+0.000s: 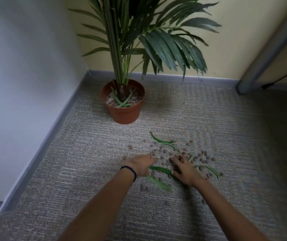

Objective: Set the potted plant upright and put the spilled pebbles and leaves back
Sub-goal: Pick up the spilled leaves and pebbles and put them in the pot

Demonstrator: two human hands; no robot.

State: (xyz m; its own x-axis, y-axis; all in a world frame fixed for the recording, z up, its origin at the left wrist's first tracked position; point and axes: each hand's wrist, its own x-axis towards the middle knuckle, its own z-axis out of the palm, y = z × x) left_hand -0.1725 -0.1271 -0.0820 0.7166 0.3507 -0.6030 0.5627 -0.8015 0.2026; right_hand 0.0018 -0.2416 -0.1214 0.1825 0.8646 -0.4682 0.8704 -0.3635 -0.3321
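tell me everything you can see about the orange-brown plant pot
The round orange-brown plastic-looking plant pot stands upright on the grey ribbed carpet near the room's corner, tapering toward its base. Brown pebbles fill it nearly to the rim, with a few loose green leaves lying on top around the palm's green stems. Neither the left hand nor the right hand touches it.
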